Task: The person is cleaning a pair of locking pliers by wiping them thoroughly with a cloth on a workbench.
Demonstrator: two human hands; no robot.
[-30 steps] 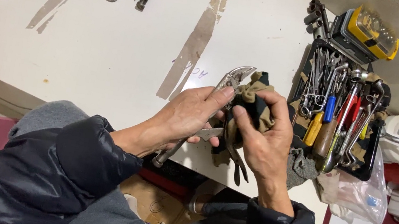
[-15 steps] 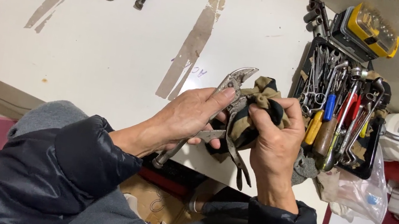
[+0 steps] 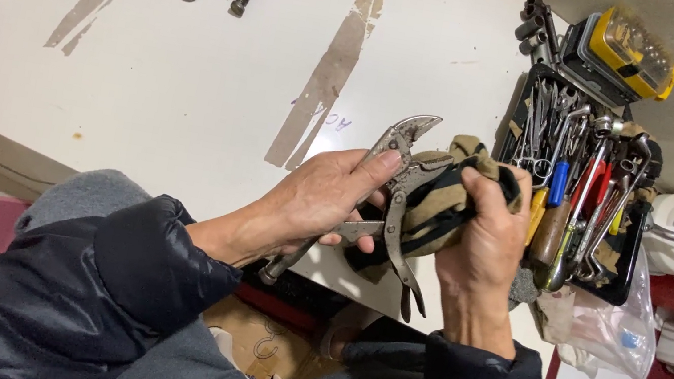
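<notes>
The wide white worktable (image 3: 188,103) carries a black tray crammed with wrenches and screwdrivers (image 3: 575,191) at its right end, and the 2 hands work at its near edge. The left hand (image 3: 322,201) is wrapped around grey steel locking pliers (image 3: 388,180), jaws pointing away over the tabletop. Since a second ago the right hand (image 3: 487,240) has bunched its tan-and-black rag (image 3: 434,200) tighter against the pliers' handles.
</notes>
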